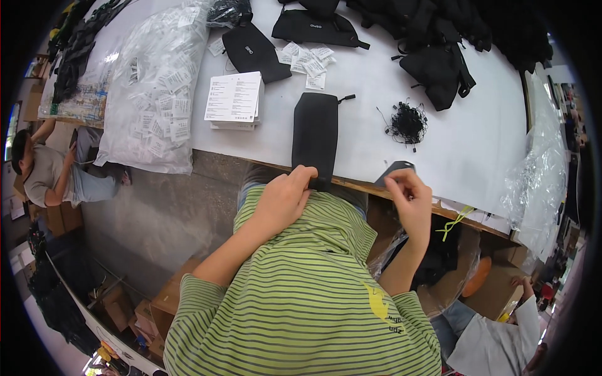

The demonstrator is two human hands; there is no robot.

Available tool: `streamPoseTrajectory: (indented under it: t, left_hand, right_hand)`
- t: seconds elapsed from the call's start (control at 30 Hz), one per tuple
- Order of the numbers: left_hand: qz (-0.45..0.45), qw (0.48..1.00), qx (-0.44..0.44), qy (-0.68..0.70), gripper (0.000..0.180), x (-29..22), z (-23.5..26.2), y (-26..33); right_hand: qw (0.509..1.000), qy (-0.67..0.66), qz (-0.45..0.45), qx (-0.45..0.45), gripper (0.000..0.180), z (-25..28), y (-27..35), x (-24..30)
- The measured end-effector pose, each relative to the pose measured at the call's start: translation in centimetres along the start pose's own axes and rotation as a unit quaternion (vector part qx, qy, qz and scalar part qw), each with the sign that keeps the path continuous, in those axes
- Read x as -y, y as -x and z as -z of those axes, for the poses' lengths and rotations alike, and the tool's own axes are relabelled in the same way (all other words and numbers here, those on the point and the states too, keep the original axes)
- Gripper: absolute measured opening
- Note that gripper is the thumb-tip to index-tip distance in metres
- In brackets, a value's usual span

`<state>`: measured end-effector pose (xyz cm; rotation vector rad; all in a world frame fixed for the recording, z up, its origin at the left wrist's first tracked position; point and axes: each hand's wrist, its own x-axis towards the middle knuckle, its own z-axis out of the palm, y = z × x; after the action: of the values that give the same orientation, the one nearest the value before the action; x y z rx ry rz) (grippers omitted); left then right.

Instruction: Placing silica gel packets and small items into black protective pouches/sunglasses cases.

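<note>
A long flat black pouch [315, 131] lies on the white table in front of me, its near end reaching over the edge. A short zip pull sticks out at its far right corner. My left hand [285, 195] is closed on the near end of this pouch, fingertips pinching the fabric. To the right, my right hand [411, 199] is closed in a pinch at the table edge. A small dark tag [395, 169] with a pale hole shows just beyond its fingers and appears held by them; the fingertips partly hide it.
A stack of white printed cards [232, 99] stands left of the pouch, beside a large clear bag of small packets [153, 106]. Tangled black tag strings [406, 123] lie to the right. More black pouches [316, 28] cover the far side. Other people sit at both sides.
</note>
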<state>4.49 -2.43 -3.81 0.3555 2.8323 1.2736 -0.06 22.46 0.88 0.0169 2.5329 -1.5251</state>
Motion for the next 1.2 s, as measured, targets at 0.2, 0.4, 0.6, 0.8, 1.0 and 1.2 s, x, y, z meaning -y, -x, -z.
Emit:
streamPoseTrajectory:
  t: [0.2,0.4,0.6,0.8,1.0,1.2]
  left_hand:
    - [0.006,1.0,-0.026,0.008,0.035,-0.1,-0.7,-0.2]
    - [0.068,0.982,-0.104,0.14,0.026,-0.2,-0.7,-0.2]
    - [0.123,0.971,-0.133,0.154,0.011,-0.9,0.7,0.0]
    - [0.17,0.95,-0.111,0.236,0.015,-1.7,2.0,0.2]
    - [0.13,0.917,-0.215,0.308,0.008,-3.1,3.3,-0.2]
    - [0.179,0.855,-0.106,0.476,0.009,-4.3,4.1,-0.1]
  right_hand:
    - [0.992,0.088,0.057,0.071,0.01,-6.4,0.1,-0.6]
    - [0.993,0.05,0.085,0.066,0.008,-8.0,0.0,0.6]
    - [0.99,0.03,0.133,0.04,0.01,-8.8,0.3,1.0]
    - [0.965,0.08,0.246,0.053,0.005,-9.2,0.6,1.6]
    - [0.915,-0.389,-0.042,0.103,0.014,-7.1,0.6,1.3]
    - [0.882,-0.46,-0.011,0.102,0.016,-6.0,0.7,1.9]
